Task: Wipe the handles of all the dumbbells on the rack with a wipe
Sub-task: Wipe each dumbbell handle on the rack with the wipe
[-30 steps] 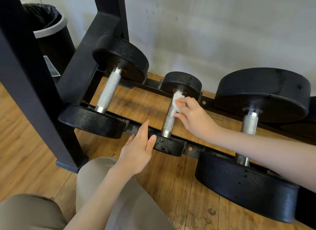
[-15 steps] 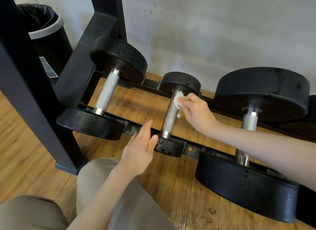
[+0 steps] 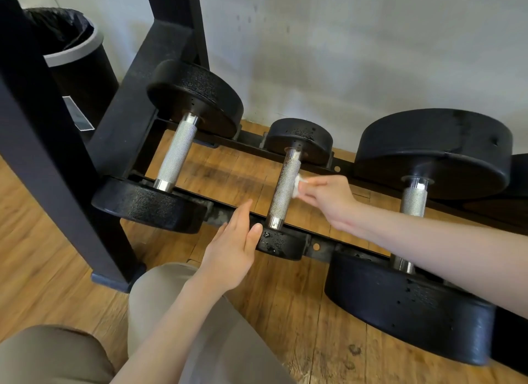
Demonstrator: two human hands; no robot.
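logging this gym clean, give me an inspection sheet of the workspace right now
surface: wood floor under a black rack
job's things: three dumbbells on the rack; wipe against the right side of the middle handle; left handle and right handle untouched now
clutter: nothing seen
hands: right hand pinches the wipe; left hand open, straight fingers by the middle dumbbell's near head
cables: nothing seen
surroundings: white wall; lined bin far left
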